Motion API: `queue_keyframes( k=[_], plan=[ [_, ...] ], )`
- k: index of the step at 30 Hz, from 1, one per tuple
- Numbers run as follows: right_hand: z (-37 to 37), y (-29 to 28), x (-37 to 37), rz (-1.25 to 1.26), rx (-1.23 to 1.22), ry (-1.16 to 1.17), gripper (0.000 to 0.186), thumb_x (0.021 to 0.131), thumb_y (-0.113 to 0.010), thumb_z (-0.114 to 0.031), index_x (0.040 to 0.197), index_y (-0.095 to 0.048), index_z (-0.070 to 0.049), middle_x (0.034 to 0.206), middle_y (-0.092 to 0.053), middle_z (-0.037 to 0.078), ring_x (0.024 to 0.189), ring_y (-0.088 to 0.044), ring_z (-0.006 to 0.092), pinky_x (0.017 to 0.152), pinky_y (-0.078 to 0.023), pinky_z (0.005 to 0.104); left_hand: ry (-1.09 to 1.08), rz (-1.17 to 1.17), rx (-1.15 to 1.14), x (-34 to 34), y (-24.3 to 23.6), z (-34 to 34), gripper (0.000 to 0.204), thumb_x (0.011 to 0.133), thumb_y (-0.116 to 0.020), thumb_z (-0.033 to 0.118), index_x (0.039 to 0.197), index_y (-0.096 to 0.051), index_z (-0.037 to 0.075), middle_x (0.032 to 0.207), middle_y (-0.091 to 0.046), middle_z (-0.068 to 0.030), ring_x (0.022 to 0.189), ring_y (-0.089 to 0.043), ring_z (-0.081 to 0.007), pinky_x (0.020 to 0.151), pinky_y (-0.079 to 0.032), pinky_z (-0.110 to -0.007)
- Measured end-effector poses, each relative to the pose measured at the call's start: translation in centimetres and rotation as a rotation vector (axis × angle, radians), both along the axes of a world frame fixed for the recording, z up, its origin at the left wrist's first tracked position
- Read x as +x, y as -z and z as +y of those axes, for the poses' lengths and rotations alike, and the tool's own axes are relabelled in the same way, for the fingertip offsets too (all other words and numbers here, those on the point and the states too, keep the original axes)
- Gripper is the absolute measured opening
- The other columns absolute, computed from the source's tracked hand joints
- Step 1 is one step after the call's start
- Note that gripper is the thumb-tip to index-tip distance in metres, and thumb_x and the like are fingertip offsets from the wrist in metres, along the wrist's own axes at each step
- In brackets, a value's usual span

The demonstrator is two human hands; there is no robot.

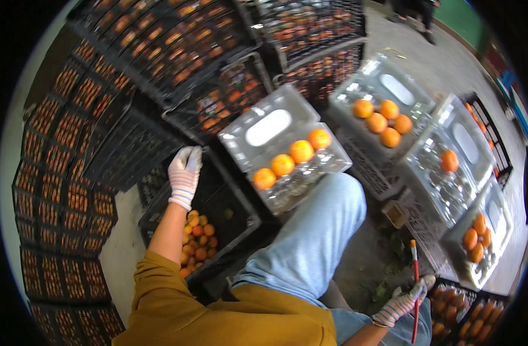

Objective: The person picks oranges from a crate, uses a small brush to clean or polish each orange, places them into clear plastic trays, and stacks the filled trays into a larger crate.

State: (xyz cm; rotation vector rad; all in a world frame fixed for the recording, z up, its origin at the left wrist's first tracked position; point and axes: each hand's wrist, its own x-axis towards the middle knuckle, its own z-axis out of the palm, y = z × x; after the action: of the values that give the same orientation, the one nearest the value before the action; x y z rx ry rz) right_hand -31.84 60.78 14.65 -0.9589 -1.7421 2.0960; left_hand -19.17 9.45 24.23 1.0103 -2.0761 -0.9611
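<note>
My left hand (185, 174), in a striped glove with grey-coated fingers, is closed at the far rim of a black plastic crate (234, 199). Small orange and yellowish round fruit (198, 239) lie together at the crate's near end, partly behind my forearm. Low at the right, my right hand (403, 305), gloved alike, is closed round a brush (415, 282) with a thin red handle; its pale tip points up. Past my bent knee sits an open clear plastic box (269, 130) with a row of several orange fruits (292, 157) in its tray.
More clear boxes (385, 86) holding orange fruit stand to the right on upturned crates (370, 164). Stacked black crates full of fruit (166, 46) rise ahead and line the left wall (65, 190). Fruit-filled crates (448, 311) sit lower right. A person's legs (416, 17) show far off.
</note>
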Motion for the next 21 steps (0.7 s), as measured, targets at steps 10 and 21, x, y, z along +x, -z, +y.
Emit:
queue_keyframes(
  k=[10, 21],
  plan=[
    [0.9, 4.2, -1.0, 0.148, 0.370, -0.247, 0.023, 0.080, -0.062, -0.029, 0.085, -0.057, -0.007, 0.069, -0.051, -0.003, 0.060, -0.045, 0.0064, 0.053, -0.037, 0.0204, -0.036, -1.587, 0.232, 20.7, 12.7, -1.7, 0.061, 0.078, -0.059, 0.039, 0.130, -0.037, 0.017, 0.134, -0.038, -0.0068, 0.124, -0.034, -0.0209, 0.100, -0.030, -0.035],
    [13.1, 14.9, -3.5, -0.067, 0.854, -0.517, 0.045, 0.082, -0.043, 0.000, 0.126, -0.041, -0.008, 0.114, -0.053, 0.007, 0.099, -0.054, 0.0136, 0.088, -0.043, 0.0230, -0.926, -1.129, 0.385, 33.1, 10.9, -0.7, 0.062, 0.086, -0.049, 0.022, 0.137, -0.017, 0.007, 0.110, -0.056, -0.0182, 0.097, -0.057, -0.0290, 0.080, -0.046, -0.038]
  ],
)
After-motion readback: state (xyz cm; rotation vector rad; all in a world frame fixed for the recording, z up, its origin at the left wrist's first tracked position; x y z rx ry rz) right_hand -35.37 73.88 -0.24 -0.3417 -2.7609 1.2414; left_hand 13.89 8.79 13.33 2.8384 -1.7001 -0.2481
